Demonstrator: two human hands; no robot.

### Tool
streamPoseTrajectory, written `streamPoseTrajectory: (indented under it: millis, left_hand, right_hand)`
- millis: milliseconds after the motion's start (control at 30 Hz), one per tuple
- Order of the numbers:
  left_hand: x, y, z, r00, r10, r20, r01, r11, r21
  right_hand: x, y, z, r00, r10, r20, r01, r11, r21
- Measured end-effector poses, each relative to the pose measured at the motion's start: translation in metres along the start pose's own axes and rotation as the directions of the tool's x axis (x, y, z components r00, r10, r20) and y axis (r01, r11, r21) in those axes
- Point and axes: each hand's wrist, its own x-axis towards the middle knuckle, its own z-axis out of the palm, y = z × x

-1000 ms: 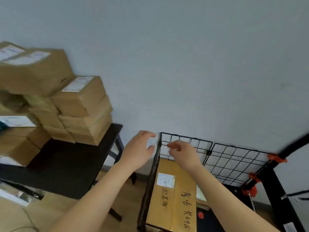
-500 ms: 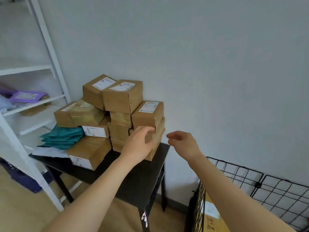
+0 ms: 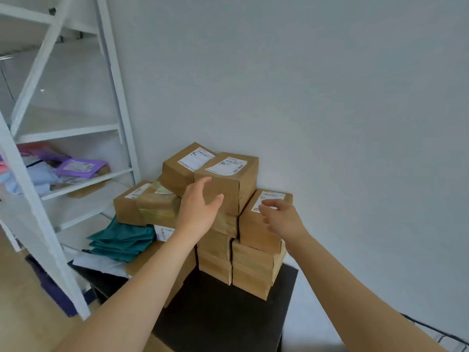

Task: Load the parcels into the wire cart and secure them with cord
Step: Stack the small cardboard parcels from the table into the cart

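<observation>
Brown cardboard parcels [image 3: 225, 184] with white labels, roughly twelve stacked on black tabletop [image 3: 223, 308] | left hand [image 3: 200, 209], right hand [image 3: 281, 219]: fingers open, empty

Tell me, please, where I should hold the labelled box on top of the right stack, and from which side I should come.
Take the labelled box by its two short ends, one hand on each, coming from the front. It lies flat and free on top of its stack, and the right hand hovers open over it, but a taller stack crowds its left end.
</observation>
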Motion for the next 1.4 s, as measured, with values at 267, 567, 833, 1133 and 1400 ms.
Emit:
streamPoseTrajectory:
  millis: [267,567,833,1133,1400]
  left_hand:
    - [0.088,-0.011,0.001,0.998,-0.062,0.009,0.062,0.998,0.008]
    - [0.128,-0.023,0.009,0.975,-0.141,0.174,0.154,0.986,-0.060]
    - [0.137,-0.026,0.016,0.978,-0.150,0.148,0.173,0.972,-0.159]
    - [0.131,-0.019,0.018,0.986,-0.121,0.111,0.151,0.936,-0.318]
    - [0.114,-0.009,0.007,0.988,-0.100,0.118,0.138,0.913,-0.384]
  right_hand:
    - [0.078,-0.016,0.035,0.991,0.119,0.053,-0.124,0.986,0.114]
    - [0.115,-0.028,0.060,0.958,0.287,0.023,-0.285,0.935,0.212]
    - [0.121,-0.033,0.066,0.955,0.290,-0.060,-0.266,0.928,0.260]
    - [0.108,-0.039,0.056,0.957,0.250,-0.145,-0.205,0.940,0.272]
    - [0.080,-0.049,0.052,0.960,0.216,-0.180,-0.153,0.938,0.310]
